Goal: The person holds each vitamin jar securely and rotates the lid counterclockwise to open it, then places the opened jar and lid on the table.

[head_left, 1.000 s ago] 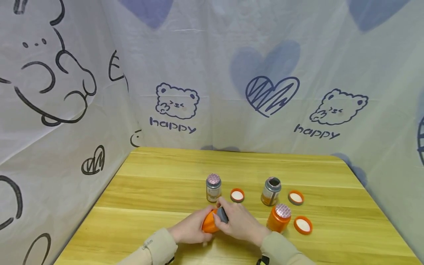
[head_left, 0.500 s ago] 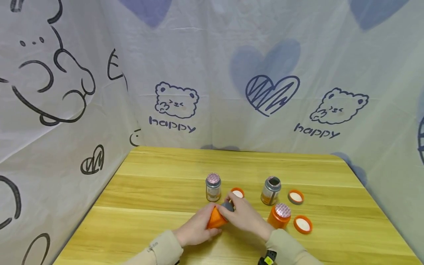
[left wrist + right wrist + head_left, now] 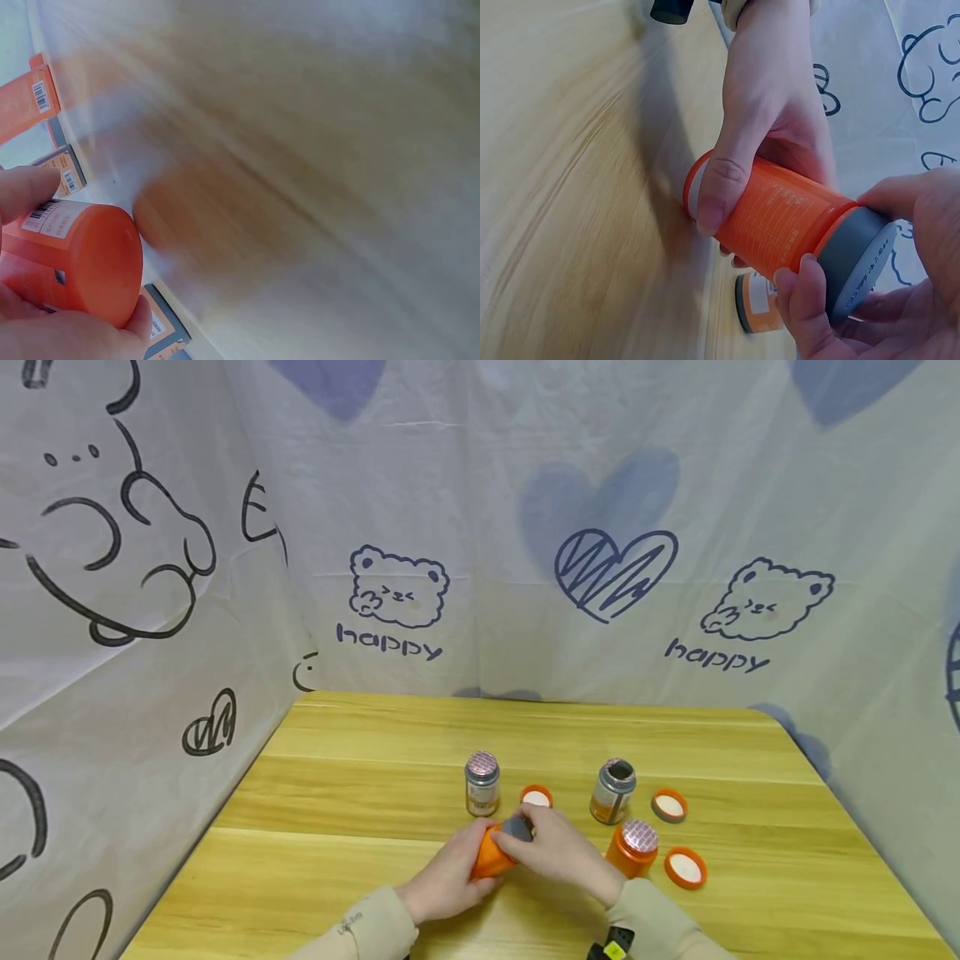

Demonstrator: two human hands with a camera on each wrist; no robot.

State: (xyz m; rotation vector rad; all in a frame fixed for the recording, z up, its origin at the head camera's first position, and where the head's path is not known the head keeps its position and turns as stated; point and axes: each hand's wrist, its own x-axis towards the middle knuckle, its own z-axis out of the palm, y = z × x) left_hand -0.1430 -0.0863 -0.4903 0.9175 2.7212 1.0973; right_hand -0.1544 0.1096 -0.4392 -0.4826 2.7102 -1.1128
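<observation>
Tilted over the front of the table is an orange bottle (image 3: 491, 857) with a grey lid (image 3: 859, 259). My left hand (image 3: 444, 881) grips the bottle's body, thumb along its label in the right wrist view. Fingers and thumb of my right hand (image 3: 561, 850) hold the lid at its rim. The lid sits on the bottle's neck. In the left wrist view the plain orange base (image 3: 109, 262) faces outward. Just behind the hands a grey bottle (image 3: 482, 787) with a foil seal stands upright, beside an orange-rimmed lid (image 3: 537, 797) lying white side up.
To the right stand a grey bottle (image 3: 611, 802) with a dark open mouth and an orange bottle (image 3: 630, 858) with a foil seal. Two loose lids, one grey-edged (image 3: 670, 807) and one orange (image 3: 686, 869), lie near them on the wooden table (image 3: 360, 793). Printed cloth (image 3: 480, 610) hangs behind.
Both hands and the orange bottle have shifted slightly right. My right hand's fingers have changed their hold around the lid; over the last half second little moved.
</observation>
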